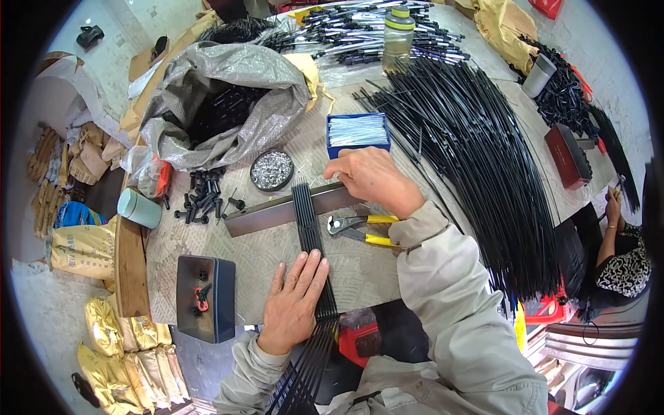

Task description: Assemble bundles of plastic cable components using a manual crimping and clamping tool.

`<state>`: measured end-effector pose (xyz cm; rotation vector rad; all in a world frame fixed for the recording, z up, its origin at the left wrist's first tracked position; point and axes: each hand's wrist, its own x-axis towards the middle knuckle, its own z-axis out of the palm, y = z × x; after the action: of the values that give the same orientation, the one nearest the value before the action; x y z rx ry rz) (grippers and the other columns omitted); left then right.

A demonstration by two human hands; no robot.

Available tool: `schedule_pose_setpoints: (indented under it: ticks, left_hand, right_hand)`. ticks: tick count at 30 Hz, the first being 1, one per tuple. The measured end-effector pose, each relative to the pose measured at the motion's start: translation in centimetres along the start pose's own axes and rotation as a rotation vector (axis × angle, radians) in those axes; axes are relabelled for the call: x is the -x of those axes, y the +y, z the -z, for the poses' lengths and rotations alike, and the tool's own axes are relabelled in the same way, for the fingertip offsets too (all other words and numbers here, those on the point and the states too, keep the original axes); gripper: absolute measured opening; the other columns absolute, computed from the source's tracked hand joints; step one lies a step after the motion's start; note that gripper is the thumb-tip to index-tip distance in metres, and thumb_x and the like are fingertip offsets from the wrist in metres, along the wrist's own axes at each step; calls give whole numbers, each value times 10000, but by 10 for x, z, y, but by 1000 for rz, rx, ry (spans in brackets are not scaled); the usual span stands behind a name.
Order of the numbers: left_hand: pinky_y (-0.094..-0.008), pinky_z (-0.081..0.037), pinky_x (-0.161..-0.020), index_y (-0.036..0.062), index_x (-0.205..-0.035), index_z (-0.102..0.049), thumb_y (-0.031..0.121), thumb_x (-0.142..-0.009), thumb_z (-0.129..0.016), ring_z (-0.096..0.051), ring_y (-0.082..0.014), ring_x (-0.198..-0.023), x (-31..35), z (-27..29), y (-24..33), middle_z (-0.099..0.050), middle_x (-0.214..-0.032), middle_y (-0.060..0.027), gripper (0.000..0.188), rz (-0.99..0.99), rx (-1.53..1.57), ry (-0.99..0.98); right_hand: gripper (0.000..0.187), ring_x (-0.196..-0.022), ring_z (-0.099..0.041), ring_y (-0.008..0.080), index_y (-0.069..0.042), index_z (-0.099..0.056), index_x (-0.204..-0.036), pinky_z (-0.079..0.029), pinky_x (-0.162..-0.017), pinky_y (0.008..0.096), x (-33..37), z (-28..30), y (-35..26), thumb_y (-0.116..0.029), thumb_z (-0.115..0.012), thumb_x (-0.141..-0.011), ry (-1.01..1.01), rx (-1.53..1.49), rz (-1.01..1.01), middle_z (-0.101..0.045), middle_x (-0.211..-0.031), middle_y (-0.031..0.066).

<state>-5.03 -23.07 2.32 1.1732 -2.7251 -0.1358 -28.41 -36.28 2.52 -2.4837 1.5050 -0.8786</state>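
Observation:
My left hand [296, 301] lies flat, fingers stretched, against a row of long thin black rods [305, 218]. The rods lie side by side across a flat metal bar [266, 216] and run off the table's near edge towards me. My right hand [373, 178] hovers by the bar's right end, its fingers curled together; whatever they hold, if anything, is hidden. Just beyond it stands a blue box [358, 131] of thin white sticks. Pliers [363, 228] with yellow handles lie below the right hand. A round dish [272, 171] of small silvery pieces sits left of the rod tips.
A large heap of black rods [477, 166] covers the right side. An open grey sack [228, 104] of black parts stands far left, with loose black fittings [202, 197] near it. A dark bin [206, 297], a bottle [399, 41] and a red box [567, 157] are around. Another person's arm [610, 221] shows at right.

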Motion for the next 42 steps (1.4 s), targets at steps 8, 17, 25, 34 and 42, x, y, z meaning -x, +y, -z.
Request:
schedule_pose_setpoints:
  ticks: [8,17,25,34,42]
  left_hand:
    - [-463,-272,-1025,95,-1308,-424,67,-738,-472,-360,-247,-1272,-2,1,0,-392,-1373,-72,573,3,6,-5]
    - [-470,-269,-1026,98,-1313,-417,70,-746,-469,-358,-253,-1274,-2,0,1,-386,-1376,-82,571,9,-3,-16]
    - [-472,-271,-1024,94,-1316,-413,88,-765,-464,-359,-259,-1274,-2,-1,1,-380,-1379,-95,553,12,-14,-19]
    - [-472,-272,-1023,84,-1316,-411,96,-776,-462,-364,-260,-1271,-2,0,1,-379,-1379,-103,542,5,-25,-17]
    - [-471,-267,-1026,78,-1319,-404,91,-773,-463,-361,-262,-1274,-2,0,1,-371,-1383,-112,550,12,-28,-19]
  right_hand:
    - [192,-676,-605,290,-146,-650,-781,-442,-554,419,3,3,-3,-32,-534,-680,17,48,-10,-605,-698,89]
    - [191,-695,-607,289,-140,-651,-788,-444,-561,414,4,7,-5,-32,-537,-679,-11,81,-47,-606,-707,87]
    - [121,-652,-584,267,-139,-639,-776,-409,-536,392,5,5,0,-71,-550,-731,8,80,-36,-582,-685,49]
    - [130,-661,-592,265,-144,-649,-790,-414,-542,395,4,2,-2,-78,-547,-744,9,82,-22,-590,-689,53]
    - [145,-657,-592,262,-156,-655,-795,-409,-540,398,5,1,-2,-77,-548,-739,13,106,-17,-591,-687,53]
